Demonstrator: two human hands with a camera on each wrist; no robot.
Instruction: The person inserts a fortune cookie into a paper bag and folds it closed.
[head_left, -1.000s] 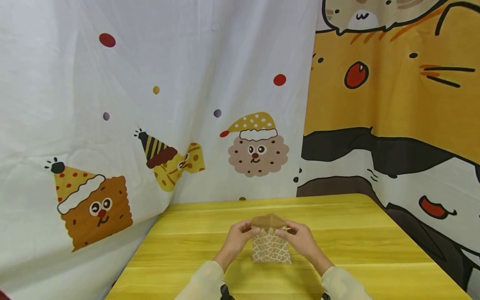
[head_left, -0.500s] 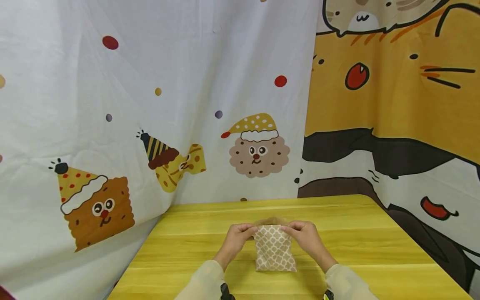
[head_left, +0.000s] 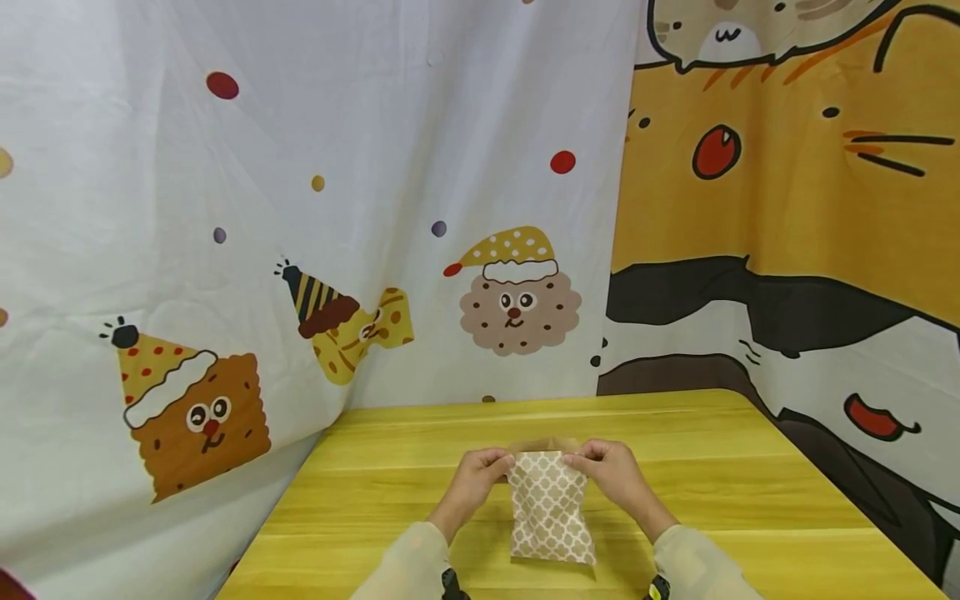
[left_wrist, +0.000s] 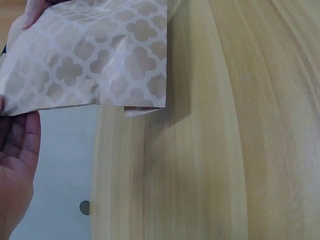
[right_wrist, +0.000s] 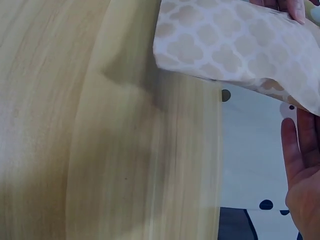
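A tan paper bag point(head_left: 550, 508) with a white quatrefoil pattern hangs over the table, its patterned face toward me in the head view. My left hand point(head_left: 477, 473) pinches its upper left corner and my right hand point(head_left: 611, 472) its upper right corner. A strip of plain brown paper shows behind the top edge. In the left wrist view the bag point(left_wrist: 100, 60) looks creased, with a small fold at one bottom corner. The right wrist view has the lower fingers of the right hand point(right_wrist: 305, 170) nearly straight beside the bag point(right_wrist: 235, 45).
The yellow wood-grain table point(head_left: 375, 500) spreads out under both hands. Behind it hangs a white cloth point(head_left: 375, 125) printed with cartoon biscuits, and an orange cartoon-cat cloth point(head_left: 787, 200) at the right. Both sleeves point(head_left: 408, 562) are pale, with dark devices at the wrists.
The bag's brown top has tilted back and its patterned face has turned up toward me. Its bottom edge has come down and nearer, so more of its length shows. Both hands keep hold.
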